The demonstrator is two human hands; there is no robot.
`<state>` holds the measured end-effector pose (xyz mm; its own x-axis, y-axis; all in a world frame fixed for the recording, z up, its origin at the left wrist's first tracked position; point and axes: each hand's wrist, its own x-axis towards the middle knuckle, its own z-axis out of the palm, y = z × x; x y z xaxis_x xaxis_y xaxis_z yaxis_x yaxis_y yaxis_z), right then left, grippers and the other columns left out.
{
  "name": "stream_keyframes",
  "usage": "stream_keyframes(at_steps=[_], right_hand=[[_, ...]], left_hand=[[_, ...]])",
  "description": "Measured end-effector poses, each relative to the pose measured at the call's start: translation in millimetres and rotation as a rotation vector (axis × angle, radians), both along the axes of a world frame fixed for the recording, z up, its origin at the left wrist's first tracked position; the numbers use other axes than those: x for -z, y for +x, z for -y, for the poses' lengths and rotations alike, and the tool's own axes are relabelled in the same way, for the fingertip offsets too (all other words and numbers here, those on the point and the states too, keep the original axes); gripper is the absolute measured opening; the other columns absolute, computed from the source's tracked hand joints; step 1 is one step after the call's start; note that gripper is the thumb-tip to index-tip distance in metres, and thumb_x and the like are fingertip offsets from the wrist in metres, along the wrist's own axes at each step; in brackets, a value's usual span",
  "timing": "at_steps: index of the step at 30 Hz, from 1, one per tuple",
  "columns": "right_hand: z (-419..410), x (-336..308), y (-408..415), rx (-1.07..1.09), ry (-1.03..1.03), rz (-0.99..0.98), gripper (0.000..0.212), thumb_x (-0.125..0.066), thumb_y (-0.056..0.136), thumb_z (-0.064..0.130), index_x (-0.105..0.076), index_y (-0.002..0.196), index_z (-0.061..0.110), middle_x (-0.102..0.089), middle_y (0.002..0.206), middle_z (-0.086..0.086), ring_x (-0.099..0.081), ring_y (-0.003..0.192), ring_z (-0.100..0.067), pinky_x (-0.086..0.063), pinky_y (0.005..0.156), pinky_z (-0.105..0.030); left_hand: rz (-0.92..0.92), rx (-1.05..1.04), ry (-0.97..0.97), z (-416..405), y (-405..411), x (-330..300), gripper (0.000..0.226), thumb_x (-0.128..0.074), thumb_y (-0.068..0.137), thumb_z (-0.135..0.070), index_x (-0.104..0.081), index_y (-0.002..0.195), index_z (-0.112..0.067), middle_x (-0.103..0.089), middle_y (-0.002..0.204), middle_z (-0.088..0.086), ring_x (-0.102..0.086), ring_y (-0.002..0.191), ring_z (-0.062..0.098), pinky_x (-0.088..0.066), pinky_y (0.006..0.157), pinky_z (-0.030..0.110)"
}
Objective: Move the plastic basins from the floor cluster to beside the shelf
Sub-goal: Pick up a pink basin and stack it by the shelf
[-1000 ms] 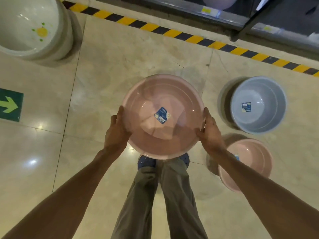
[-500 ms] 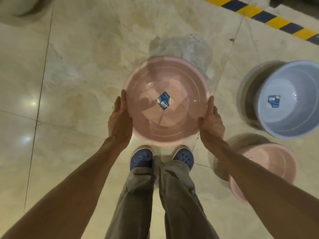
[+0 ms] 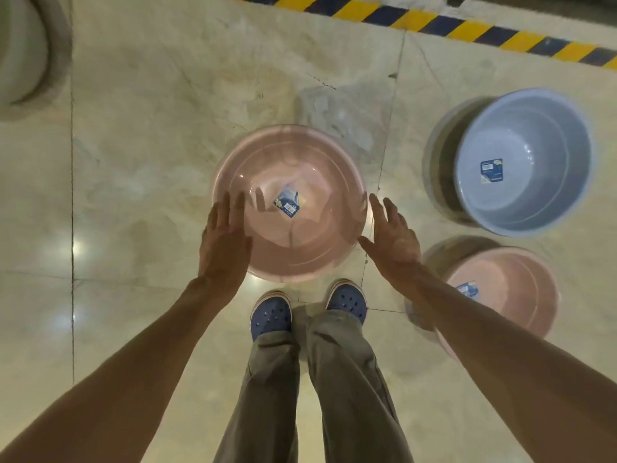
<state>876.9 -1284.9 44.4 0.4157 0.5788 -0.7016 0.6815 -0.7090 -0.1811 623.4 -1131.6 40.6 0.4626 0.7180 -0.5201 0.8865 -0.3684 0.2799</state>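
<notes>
A pink plastic basin (image 3: 310,162) with a blue label inside sits on the tiled floor just ahead of my feet. My left hand (image 3: 225,242) hovers over its left rim with straight, spread fingers and holds nothing. My right hand (image 3: 394,237) is open beside its right rim, palm turned toward the basin, apart from it. A grey-blue basin (image 3: 547,208) stands to the right. A second pink basin (image 3: 521,289) lies nearer me on the right, partly hidden by my right forearm.
A yellow-and-black hazard stripe (image 3: 434,23) runs across the floor at the top. A large pale tub (image 3: 23,51) shows at the top left edge. My blue clogs (image 3: 270,317) stand right behind the pink basin.
The pink basin went down from between my hands onto the floor. Both hands let go of its rim and opened. The view tilted down toward the floor.
</notes>
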Motion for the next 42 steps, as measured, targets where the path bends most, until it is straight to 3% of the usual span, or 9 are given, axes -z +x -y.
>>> stream_keyframes(at_steps=[5,10,14,22,26,31,35,39,42], right_hand=[[26.9,-47.4,13.8,-0.088,-0.026,0.037,0.086,-0.057,0.104,0.048,-0.005,0.169,0.025,-0.009,0.175,-0.01,-0.01,0.162,-0.031,-0.024,0.127,-0.052],[67.7,-90.3,23.7,-0.1,-0.074,0.091,0.085,-0.048,0.104,0.057,-0.001,0.169,0.027,-0.006,0.176,-0.007,-0.002,0.163,-0.031,-0.017,0.129,-0.054],[115.2,-114.9,30.1,-0.042,-0.087,0.132,0.085,-0.048,0.104,0.058,-0.004,0.168,0.026,-0.012,0.175,-0.01,-0.005,0.162,-0.033,-0.02,0.128,-0.053],[211.5,-130.1,48.7,0.231,-0.053,0.11,0.085,-0.061,0.098,0.056,-0.021,0.167,0.024,-0.029,0.17,-0.011,-0.022,0.159,-0.035,-0.028,0.125,-0.055],[261.1,-121.2,71.1,0.256,-0.072,0.065,0.081,-0.05,0.101,0.059,-0.015,0.168,0.028,-0.021,0.172,-0.009,-0.018,0.16,-0.033,-0.028,0.125,-0.052],[324.6,-108.1,101.8,0.307,-0.054,0.031,0.081,-0.057,0.101,0.053,-0.017,0.167,0.027,-0.022,0.171,-0.012,-0.021,0.158,-0.035,-0.03,0.123,-0.052],[372.1,-94.7,121.5,0.352,-0.068,0.036,0.081,-0.057,0.102,0.052,-0.015,0.167,0.028,-0.019,0.172,-0.011,-0.021,0.158,-0.033,-0.03,0.124,-0.049],[414.4,-63.3,131.8,0.445,-0.046,0.07,0.078,-0.061,0.1,0.048,-0.023,0.164,0.025,-0.014,0.172,-0.011,-0.034,0.151,-0.032,-0.043,0.115,-0.051],[433.5,-33.9,134.7,0.576,-0.015,0.096,0.075,-0.063,0.101,0.041,-0.023,0.163,0.024,-0.03,0.165,-0.012,-0.047,0.139,-0.036,-0.051,0.106,-0.053]], left_hand=[[0.052,0.298,-0.03,15.6,45.9,-42.2,0.081,-0.066,0.099,-0.026,-0.019,0.164,-0.02,-0.019,0.17,0.012,-0.019,0.156,0.035,-0.026,0.124,0.051],[0.026,0.473,-0.08,44.1,98.0,-81.2,0.07,-0.048,0.106,-0.039,-0.015,0.164,-0.022,-0.011,0.172,0.005,-0.012,0.158,0.027,-0.017,0.127,0.043],[0.099,0.588,-0.075,79.5,127.1,-107.4,0.069,-0.056,0.103,-0.038,-0.027,0.162,-0.018,-0.025,0.168,0.01,-0.027,0.154,0.033,-0.027,0.123,0.047],[-0.007,0.724,-0.141,153.7,175.1,-128.5,0.07,-0.042,0.107,-0.046,-0.006,0.165,-0.027,-0.004,0.173,0.002,-0.01,0.158,0.026,-0.021,0.126,0.042],[-0.043,0.781,-0.155,193.9,203.2,-121.6,0.071,-0.046,0.106,-0.044,-0.011,0.165,-0.025,-0.01,0.172,0.006,-0.016,0.156,0.031,-0.028,0.123,0.046],[-0.038,0.763,-0.166,249.0,238.6,-115.0,0.07,-0.055,0.103,-0.042,-0.024,0.162,-0.021,-0.022,0.169,0.01,-0.028,0.152,0.032,-0.039,0.116,0.048],[-0.073,0.791,-0.166,290.2,266.3,-96.7,0.071,-0.057,0.102,-0.042,-0.021,0.162,-0.024,-0.019,0.17,0.007,-0.026,0.153,0.029,-0.038,0.118,0.048],[-0.104,0.78,-0.186,315.5,287.1,-59.8,0.071,-0.053,0.103,-0.044,-0.02,0.162,-0.023,-0.017,0.169,0.01,-0.027,0.152,0.032,-0.038,0.118,0.049],[-0.126,0.77,-0.206,326.4,295.7,-27.9,0.071,-0.053,0.104,-0.04,-0.017,0.163,-0.022,-0.015,0.169,0.01,-0.028,0.15,0.033,-0.042,0.114,0.051]])
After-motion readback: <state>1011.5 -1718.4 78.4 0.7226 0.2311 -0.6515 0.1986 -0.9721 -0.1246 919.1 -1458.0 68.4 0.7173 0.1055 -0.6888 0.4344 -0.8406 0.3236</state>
